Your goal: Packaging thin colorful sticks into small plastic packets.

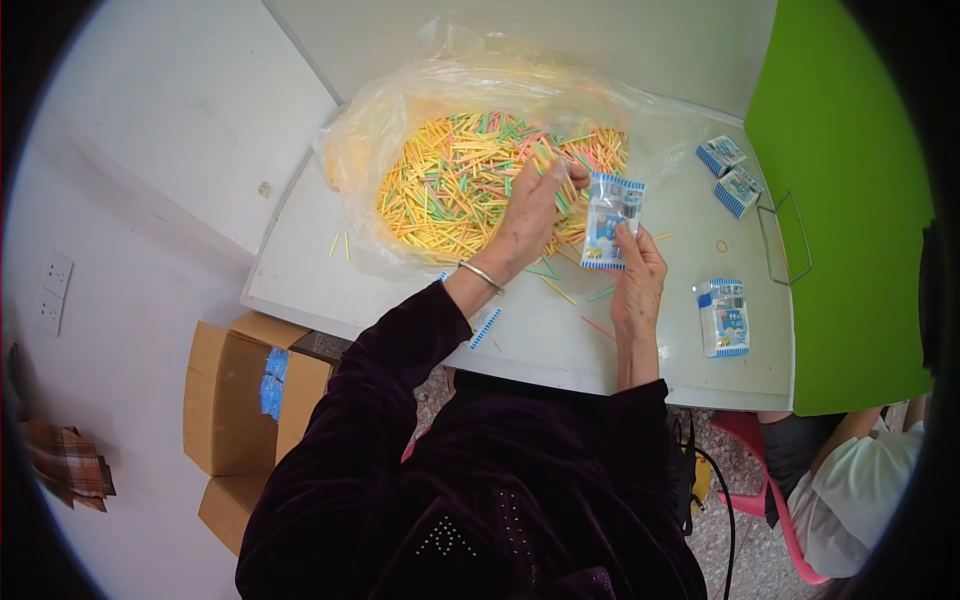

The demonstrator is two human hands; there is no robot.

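Observation:
My left hand [530,215], with a bangle at its wrist, is closed around a small bundle of thin coloured sticks [562,190]. It hovers over the right part of a big pile of yellow, green and pink sticks [450,190]. A clear plastic bag [360,150], spread wide, surrounds the pile. Just beside the bundle, my right hand [640,280] pinches a small blue-and-white packet [608,235] upright, thumb across its front. Whether the packet's top is open I cannot tell. Another striped packet [486,328] lies partly under my left sleeve.
On the table's right lie a larger clear-wrapped packet [723,318], two smaller ones [738,190], a rubber band [721,247] and a wire frame [785,240] against a green panel [850,150]. An open cardboard box [225,390] stands lower left. Another person [850,490] sits at right.

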